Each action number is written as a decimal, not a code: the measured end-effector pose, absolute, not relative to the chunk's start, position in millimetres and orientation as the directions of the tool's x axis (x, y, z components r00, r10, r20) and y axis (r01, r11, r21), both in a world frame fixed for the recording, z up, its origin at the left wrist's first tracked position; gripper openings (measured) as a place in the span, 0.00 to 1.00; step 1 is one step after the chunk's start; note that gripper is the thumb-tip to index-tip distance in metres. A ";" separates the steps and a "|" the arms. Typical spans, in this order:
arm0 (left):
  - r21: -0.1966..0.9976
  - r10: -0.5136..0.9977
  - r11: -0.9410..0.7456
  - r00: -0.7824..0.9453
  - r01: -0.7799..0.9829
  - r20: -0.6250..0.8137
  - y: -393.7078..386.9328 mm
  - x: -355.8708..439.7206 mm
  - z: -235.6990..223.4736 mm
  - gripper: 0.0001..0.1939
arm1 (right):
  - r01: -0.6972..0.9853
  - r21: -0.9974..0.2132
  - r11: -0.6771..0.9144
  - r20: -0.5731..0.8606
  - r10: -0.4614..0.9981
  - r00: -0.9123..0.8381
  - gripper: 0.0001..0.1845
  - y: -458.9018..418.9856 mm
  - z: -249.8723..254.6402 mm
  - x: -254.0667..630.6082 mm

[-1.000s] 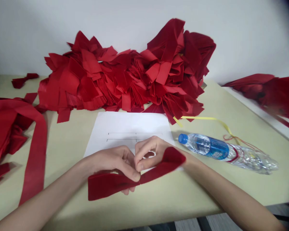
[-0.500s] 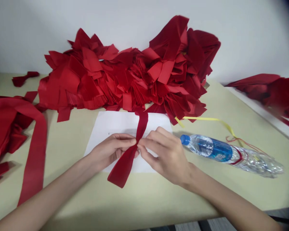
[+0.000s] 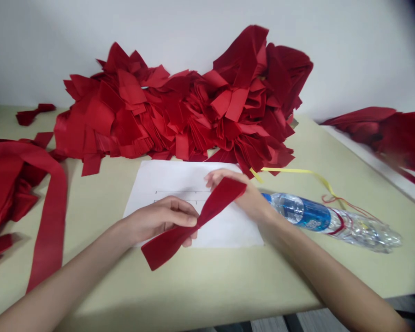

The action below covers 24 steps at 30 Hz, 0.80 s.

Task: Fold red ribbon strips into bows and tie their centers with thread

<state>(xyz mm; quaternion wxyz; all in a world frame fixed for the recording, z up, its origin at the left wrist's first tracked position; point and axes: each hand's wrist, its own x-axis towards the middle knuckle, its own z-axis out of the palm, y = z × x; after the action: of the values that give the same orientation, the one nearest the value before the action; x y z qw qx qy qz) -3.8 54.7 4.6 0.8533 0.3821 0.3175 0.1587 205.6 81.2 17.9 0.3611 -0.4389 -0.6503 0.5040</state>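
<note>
Red velvet strip pinched by the left hand, far end draped over the half-open right hand, above white paper on the bench.

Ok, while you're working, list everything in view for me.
dark red fabric strip: one, dark red, held over the paper
fabric pieces: large heap, red, against the wall
fabric strips: several, red, table's left side
fabric scrap: one, red, far left
fabric heap: one, red, far right
paper sheet: one, white with printed lines, mid-table
plastic bottle: one, clear, blue cap, right of paper
ribbon: one, yellow, behind bottle
table: one, pale beige, beneath these
left hand: one, pinching the strip
right hand: one, behind the strip's far end
</note>
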 end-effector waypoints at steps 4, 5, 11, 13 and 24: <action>0.791 0.552 0.611 0.709 0.014 -0.439 58.8 -8.0 8.9 0.06 | 0.146 -0.972 0.184 0.111 0.908 -0.403 0.20 86.2 33.3 216.3; 0.794 0.557 0.607 0.693 0.035 -0.457 59.1 -8.5 9.7 0.05 | 0.193 -0.943 0.271 0.152 0.867 -0.474 0.19 83.4 37.3 215.7; 0.818 0.565 0.561 0.662 0.129 -0.492 61.3 -9.7 8.8 0.09 | 0.418 -0.466 0.780 0.251 0.570 -0.782 0.08 58.4 40.1 198.7; 0.840 0.555 0.524 0.691 0.142 -0.463 63.0 -10.4 8.0 0.10 | 0.447 -0.325 0.834 0.279 0.536 -0.797 0.08 55.8 35.9 195.7; 0.858 0.613 0.479 0.628 0.188 -0.479 58.6 -6.0 8.9 0.13 | 0.491 -0.423 0.761 0.244 0.618 -0.747 0.09 58.2 30.2 193.5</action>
<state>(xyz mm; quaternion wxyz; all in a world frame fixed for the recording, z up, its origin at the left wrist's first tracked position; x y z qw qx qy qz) -6.0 58.6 8.9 0.7570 0.4909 0.4077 0.1405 193.5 58.2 30.2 0.1878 -0.3017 -0.9194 0.1687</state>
